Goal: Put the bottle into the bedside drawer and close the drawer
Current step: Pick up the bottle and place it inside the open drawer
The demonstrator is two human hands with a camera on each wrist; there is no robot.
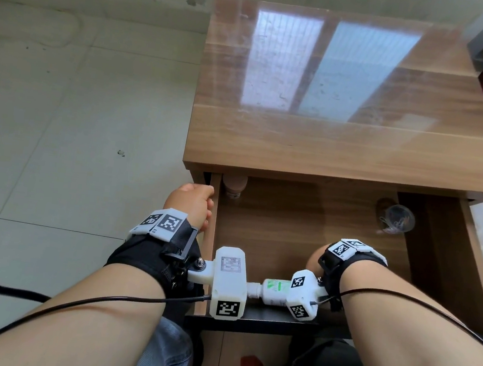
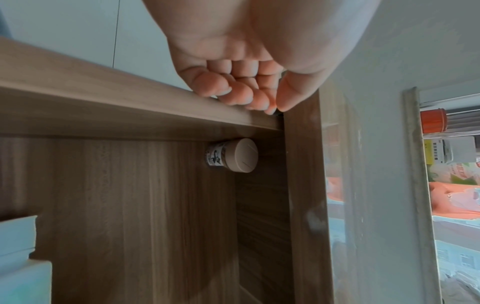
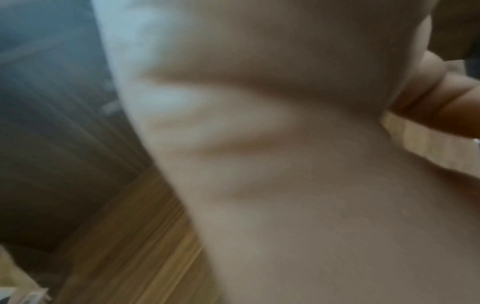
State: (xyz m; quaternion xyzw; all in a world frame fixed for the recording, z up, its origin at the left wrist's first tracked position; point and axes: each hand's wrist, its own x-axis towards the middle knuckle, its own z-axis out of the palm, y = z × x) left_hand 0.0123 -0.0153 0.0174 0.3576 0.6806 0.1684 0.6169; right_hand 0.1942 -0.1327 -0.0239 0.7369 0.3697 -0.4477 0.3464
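Floor: pale tiles [image 1: 58, 130] left of the nightstand [image 1: 330, 139].
Drawer: drawer [image 1: 290, 219] pulled out, mid-floor bare.
Left hand: left hand [image 1: 190, 204] curls its fingers [image 2: 233, 94] over the drawer's left wall.
Right hand: right hand [image 1: 315, 262] low at the front edge; grip cannot be told, wrist view blurred.
Bottle: bottle [image 1: 274, 290] lies at the front edge, between the wrists.
Back corners: jar [image 1: 234, 185] left, clear cup [image 1: 397, 218] right.
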